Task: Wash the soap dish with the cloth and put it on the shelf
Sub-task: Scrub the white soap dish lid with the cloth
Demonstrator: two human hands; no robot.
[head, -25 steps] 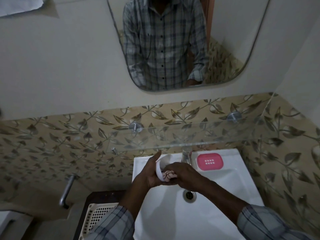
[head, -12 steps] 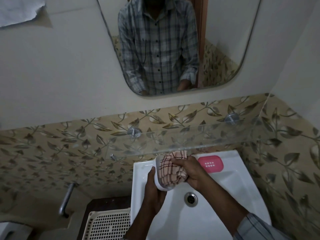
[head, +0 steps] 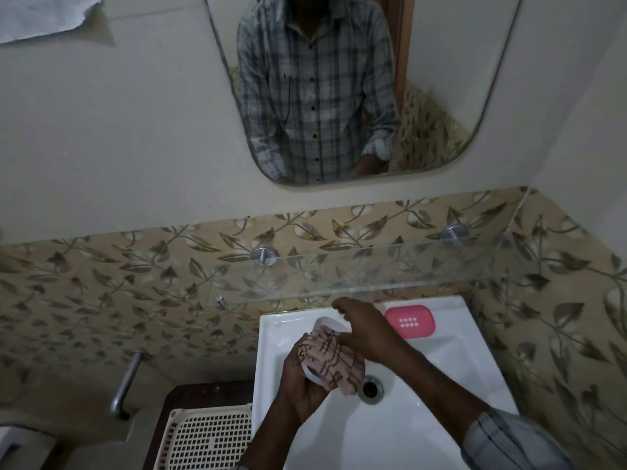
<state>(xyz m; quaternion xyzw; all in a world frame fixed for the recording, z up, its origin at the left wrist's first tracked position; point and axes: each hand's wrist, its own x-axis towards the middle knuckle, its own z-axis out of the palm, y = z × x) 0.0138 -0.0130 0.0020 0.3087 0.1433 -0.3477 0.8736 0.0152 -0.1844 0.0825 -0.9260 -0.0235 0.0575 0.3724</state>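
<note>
A white soap dish (head: pixel 326 324) is held over the white sink (head: pixel 451 378), and only its rims show. My left hand (head: pixel 300 388) grips it from below. A pink checked cloth (head: pixel 330 362) is bunched over the dish and covers most of it. My right hand (head: pixel 364 330) presses on the cloth and the dish's upper edge, fingers curled. A clear glass shelf (head: pixel 373 276) on two metal pegs runs along the tiled wall just above my hands; nothing stands on it.
A pink perforated soap-dish insert (head: pixel 409 321) lies on the sink's back ledge at the right. The drain (head: pixel 372 388) is under my right wrist. A cream plastic basket (head: pixel 207 439) sits left of the sink. A mirror (head: pixel 339 89) hangs above the shelf.
My hands and the dish have dropped a little lower over the basin. The cloth has slid down over the dish, and my right hand has shifted to its upper edge.
</note>
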